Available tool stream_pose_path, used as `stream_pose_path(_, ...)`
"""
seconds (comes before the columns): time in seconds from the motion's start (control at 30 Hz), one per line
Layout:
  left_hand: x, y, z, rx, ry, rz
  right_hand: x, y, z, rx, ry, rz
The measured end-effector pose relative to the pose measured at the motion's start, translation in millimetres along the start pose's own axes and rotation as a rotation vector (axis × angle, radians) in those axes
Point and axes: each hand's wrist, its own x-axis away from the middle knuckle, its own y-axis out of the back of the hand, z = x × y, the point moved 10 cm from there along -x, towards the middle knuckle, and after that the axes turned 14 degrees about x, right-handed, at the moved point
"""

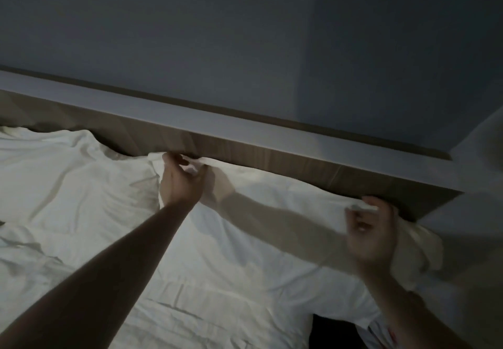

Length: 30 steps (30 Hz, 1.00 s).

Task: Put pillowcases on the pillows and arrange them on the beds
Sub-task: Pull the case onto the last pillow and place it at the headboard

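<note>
Both hands, left hand (181,178) and right hand (370,229), pinch the top corners of the pillow (272,212) lying against the headboard (245,147); pulling them evenly should square it on the bed (81,239).

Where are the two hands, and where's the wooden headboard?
left hand (181,178), head view, on the back of the hand.
right hand (371,234), head view, on the palm.
wooden headboard (272,155), head view, on its wood-grain front face.
</note>
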Motion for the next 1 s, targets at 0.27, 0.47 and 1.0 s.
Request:
stream_pose_path(0.27, 26.1, 22.2, 125.4, -0.117, 0.381, 0.148, 39.4, -99.3, 93.9, 0.102, 0.387, 0.456)
stream_pose_path(0.47, 47.9, -1.4, 168.8, 0.078, 0.516, 0.444, 59.4, -127.7, 100.8, 0.293, 0.42, 0.515)
stream_pose_path(1.0, -21.5, 107.8, 150.4, -0.151, 0.286, 0.244, 53.2, -188.7, 219.8, 0.005, 0.435, 0.548)
